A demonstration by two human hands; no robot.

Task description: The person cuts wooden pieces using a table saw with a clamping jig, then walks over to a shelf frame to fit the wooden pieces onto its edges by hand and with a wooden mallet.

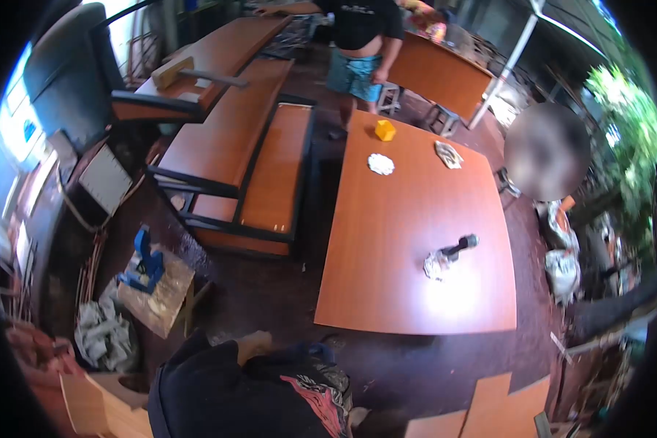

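Note:
At the bottom, beside the dark shirt of the wearer, a patch of skin shows that seems to be my left hand (254, 344) or forearm; its fingers cannot be made out. My right hand (358, 416) may be the small pale patch beside a dark cloth with red and white print (317, 403), but it is too little to read. Nothing held is visible. Ahead is a brown tabletop (387, 233) with a yellow block (385, 131), a round white item (380, 164), a crumpled item (449, 155) and a dark-handled tool (460, 248) beside crumpled whitish material.
Stacked brown panels with black frames (277, 168) stand left, a wooden mallet (174, 74) on top. A blue clamp-like tool (148, 263) rests on a low board. Another person (361, 44) stands beyond the table. Cut boards (496, 409) lie bottom right, sacks (562, 274) further right.

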